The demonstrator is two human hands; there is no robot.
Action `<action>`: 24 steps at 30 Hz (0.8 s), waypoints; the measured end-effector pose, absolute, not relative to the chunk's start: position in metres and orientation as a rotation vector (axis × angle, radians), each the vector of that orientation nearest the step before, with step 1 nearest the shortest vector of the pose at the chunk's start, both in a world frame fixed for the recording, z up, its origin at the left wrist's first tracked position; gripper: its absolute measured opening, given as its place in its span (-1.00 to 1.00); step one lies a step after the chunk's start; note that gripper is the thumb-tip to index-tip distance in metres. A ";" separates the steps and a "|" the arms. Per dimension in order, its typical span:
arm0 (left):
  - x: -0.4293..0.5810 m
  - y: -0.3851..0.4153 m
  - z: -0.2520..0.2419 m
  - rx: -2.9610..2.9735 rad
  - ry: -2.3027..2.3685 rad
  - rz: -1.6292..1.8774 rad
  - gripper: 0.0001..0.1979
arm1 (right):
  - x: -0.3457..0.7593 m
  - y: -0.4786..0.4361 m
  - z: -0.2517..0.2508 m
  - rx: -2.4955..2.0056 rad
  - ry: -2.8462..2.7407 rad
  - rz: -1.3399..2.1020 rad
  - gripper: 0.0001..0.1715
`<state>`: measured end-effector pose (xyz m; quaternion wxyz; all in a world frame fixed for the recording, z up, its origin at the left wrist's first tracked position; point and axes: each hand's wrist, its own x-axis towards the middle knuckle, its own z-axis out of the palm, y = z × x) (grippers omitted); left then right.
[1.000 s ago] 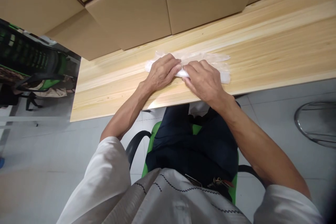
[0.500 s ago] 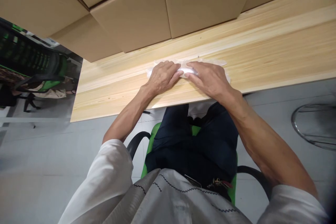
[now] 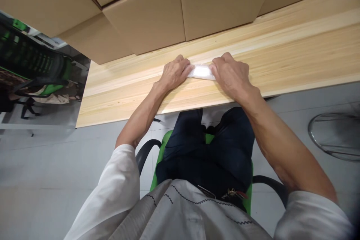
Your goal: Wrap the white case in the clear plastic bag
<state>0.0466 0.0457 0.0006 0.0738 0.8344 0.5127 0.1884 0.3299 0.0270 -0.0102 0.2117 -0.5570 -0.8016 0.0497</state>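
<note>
A rolled-up clear plastic bag lies on the pale wooden table, showing as a short white roll between my hands. My left hand curls over its left end with the fingers closed on it. My right hand is closed over its right end. Most of the roll is hidden under my fingers.
Several brown cardboard boxes stand along the back of the table, close behind my hands. A green and black chair stands at the left beyond the table's end. A chrome ring of a stool is on the grey floor at the right.
The flat plastic bag that spread past my hands has been rolled away from me into a tight short roll. Both hands have moved forward toward the boxes.
</note>
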 end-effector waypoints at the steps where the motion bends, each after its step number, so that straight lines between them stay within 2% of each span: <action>1: 0.046 0.046 0.000 2.491 1.533 0.587 -0.27 | 0.329 0.026 -0.012 -1.553 -2.217 0.120 -0.27; 6: 0.050 0.046 0.001 2.473 1.591 0.521 -0.36 | 0.318 0.013 0.002 -1.757 -2.200 0.092 -0.35; 11: 0.061 0.041 0.007 2.485 1.715 0.376 -0.49 | 0.310 0.000 0.019 -1.854 -2.226 0.117 -0.32; 24: 0.071 0.000 0.023 2.484 1.841 0.291 -0.59 | 0.309 -0.018 0.025 -1.925 -2.275 0.068 -0.33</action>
